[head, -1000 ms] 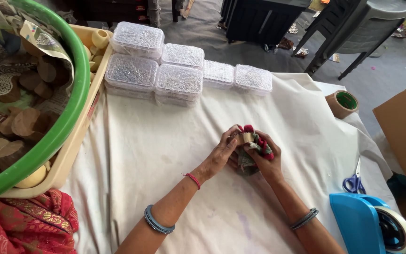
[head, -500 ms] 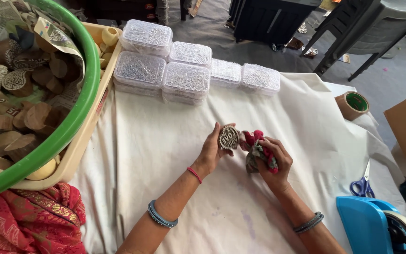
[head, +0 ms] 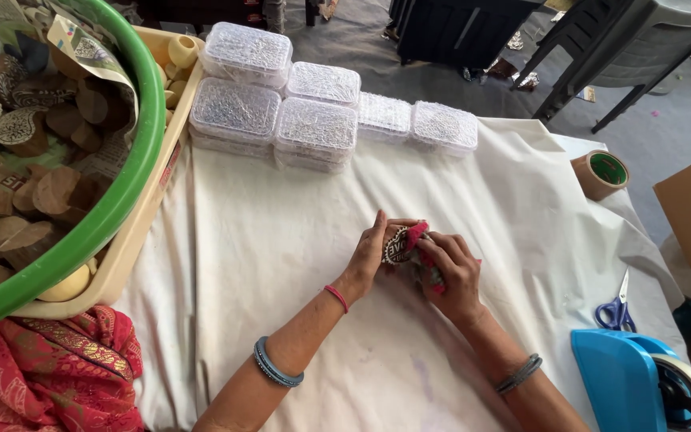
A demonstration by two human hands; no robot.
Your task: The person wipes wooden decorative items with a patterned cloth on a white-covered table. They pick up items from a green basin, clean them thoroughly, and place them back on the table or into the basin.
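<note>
Under the right hand (head: pixel 451 272), a red rag (head: pixel 419 234) half hides the carved block (head: pixel 396 245).

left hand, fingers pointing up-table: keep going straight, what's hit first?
Beyond the carved wooden block held by the left hand, bare white cloth, then probably the clear plastic lidded boxes; depth is uncertain.

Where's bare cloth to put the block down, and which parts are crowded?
Bare white cloth lies between the cream tray and the left hand, below the clear boxes. More lies between the right hand and the tape roll. The scissors and blue tape dispenser crowd the near right corner.
</note>
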